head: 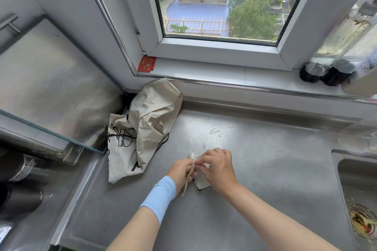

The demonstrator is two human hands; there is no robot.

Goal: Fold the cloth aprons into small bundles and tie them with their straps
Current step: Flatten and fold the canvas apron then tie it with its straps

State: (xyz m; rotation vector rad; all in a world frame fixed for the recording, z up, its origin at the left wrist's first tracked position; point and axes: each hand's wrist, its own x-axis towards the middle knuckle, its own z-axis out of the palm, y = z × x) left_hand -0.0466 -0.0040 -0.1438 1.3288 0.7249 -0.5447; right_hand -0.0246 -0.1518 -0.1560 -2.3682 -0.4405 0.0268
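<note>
Both hands meet over the steel surface; up-left of them lies a crumpled apron, probably awaiting its turn. Right hand presses on the small folded bundle beneath it, likely to keep the folds shut. Left hand pinches the strap, seemingly for tying.

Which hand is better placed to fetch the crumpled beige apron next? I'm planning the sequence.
Probably the left hand: the crumpled beige apron lies on its side of the steel counter. The right hand would cross over the small folded bundle.
</note>
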